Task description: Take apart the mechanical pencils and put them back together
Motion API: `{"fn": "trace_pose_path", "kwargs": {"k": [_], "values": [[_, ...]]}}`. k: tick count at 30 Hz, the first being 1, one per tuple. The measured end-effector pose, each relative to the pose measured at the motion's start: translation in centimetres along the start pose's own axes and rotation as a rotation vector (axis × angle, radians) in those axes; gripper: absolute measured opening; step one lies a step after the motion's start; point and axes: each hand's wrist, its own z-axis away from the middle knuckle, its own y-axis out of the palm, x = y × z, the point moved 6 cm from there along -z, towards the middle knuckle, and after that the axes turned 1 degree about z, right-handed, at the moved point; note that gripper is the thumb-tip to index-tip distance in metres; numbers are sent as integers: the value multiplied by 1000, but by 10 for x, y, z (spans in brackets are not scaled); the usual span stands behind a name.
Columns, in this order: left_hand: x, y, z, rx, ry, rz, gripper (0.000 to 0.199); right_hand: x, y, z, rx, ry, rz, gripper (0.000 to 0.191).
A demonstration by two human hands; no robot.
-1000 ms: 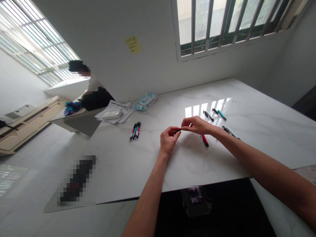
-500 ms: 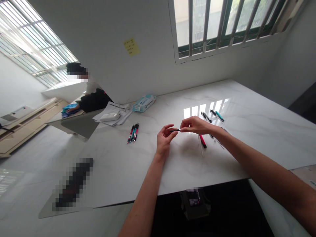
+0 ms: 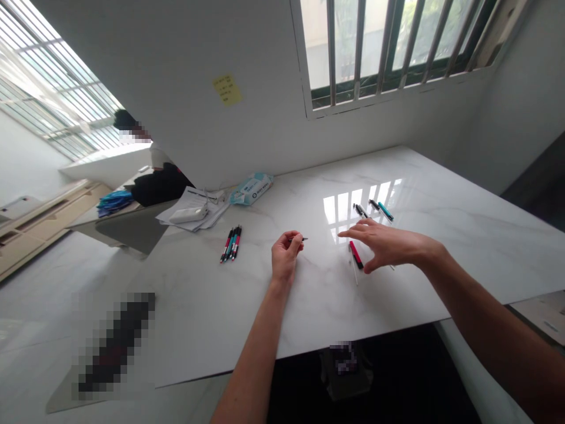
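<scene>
My left hand is closed, thumb pressed to the fingers around a small black pen part whose thin tip pokes out to the right. Most of that part is hidden in the fingers. With fingers apart and holding nothing, my right hand hovers above the table. Just left of its thumb lies a red and black pen barrel, with a thin white refill beside it. Beyond the right hand are black pen parts and a teal pen barrel. More small pieces are partly hidden under the hand.
Several assembled red, teal and black pens lie in a row left of my left hand. Farther back are papers with a white device and a wipes packet. A person sits at another table. A blurred dark object is at lower left.
My hands have separated: the right one has let go of the small piece between them, moved right and spread its fingers. The left hand has closed further around the black pen part.
</scene>
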Motion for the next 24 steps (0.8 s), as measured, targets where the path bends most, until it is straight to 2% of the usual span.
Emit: {"fn": "trace_pose_path", "kwargs": {"k": [5,8,13,19,24], "values": [[2,4,3,75,-28,1,32,-7,14,2,47,67,15,96],[4,3,2,73,-48,38,40,-8,18,3,19,55,9,90],[3,2,0,64,-41,103,41,-8,21,4,-4,48,13,77],[1,8,6,126,-90,172,39,-4,10,4,-90,46,13,71],[6,13,11,176,-197,133,42,21,-2,-6,-182,-19,12,78]]}}
